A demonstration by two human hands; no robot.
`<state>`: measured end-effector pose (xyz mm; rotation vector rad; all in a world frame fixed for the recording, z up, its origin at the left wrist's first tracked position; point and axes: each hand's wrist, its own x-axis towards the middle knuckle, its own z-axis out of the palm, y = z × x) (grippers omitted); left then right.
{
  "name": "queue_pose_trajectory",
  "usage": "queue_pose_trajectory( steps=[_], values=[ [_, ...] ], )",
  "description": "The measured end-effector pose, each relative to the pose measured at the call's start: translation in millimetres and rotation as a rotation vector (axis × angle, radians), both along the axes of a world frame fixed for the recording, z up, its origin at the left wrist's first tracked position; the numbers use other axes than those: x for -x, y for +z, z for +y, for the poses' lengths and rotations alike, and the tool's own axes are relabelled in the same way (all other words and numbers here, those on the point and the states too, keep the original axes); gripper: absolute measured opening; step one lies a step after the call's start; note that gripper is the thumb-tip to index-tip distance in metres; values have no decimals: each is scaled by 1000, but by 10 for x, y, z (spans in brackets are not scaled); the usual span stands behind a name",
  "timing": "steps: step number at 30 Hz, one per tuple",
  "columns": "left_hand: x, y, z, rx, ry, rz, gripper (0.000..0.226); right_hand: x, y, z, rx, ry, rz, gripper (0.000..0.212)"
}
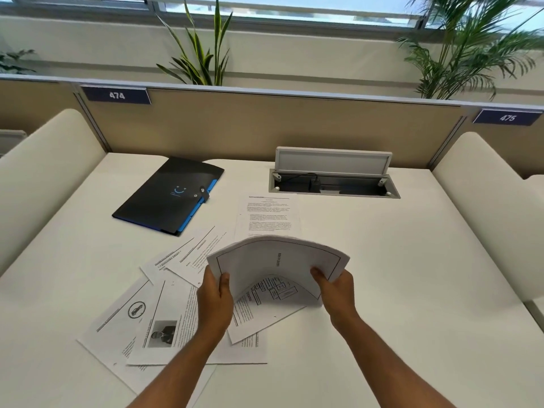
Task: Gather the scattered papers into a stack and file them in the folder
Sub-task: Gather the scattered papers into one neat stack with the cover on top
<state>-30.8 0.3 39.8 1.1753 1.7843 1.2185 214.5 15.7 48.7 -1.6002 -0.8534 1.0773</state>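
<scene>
Part-gathered stack (pixel 279 260) gripped by left hand (pixel 215 301) and right hand (pixel 338 293); loose papers (pixel 164 313) beneath remain; folder (pixel 167 195) beyond, shut.

Head camera looks forward and down (wide-angle) over the desk (pixel 382 260).

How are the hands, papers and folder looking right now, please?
Left hand and right hand grip bowed stack. Loose papers on desk. Folder closed, unobstructed.

Both forearms are bare up to the frame's edge, no sleeves showing. The left hand (pixel 214 301) and right hand (pixel 335 290) seem free of rings or watch, though the fingers (pixel 224 282) are partly hidden.
</scene>
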Motion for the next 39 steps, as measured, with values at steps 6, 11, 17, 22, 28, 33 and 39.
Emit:
queue_pose_trajectory(
  steps=[6,11,17,22,28,33,39],
  values=[
    [-4,203,103,-35,79,35,34,-79,284,189,-184,-80,-162,31],
    [-123,323,178,14,108,-145,37,-51,369,211,267,-85,446,72],
    [-170,228,129,154,41,-475,16,102,339,267,156,-205,761,44],
    [-178,198,26,200,-58,-519,61,-80,389,330,-81,-166,503,36],
    [-230,592,249,-38,-293,-9,86,-282,577,376,-259,95,104,25],
    [-225,990,472,-116,-316,-203,39,-157,704,379,-381,163,14,27],
    [-259,883,355,-214,-312,-248,17,-58,634,267,-450,54,-2,20]
  ],
)
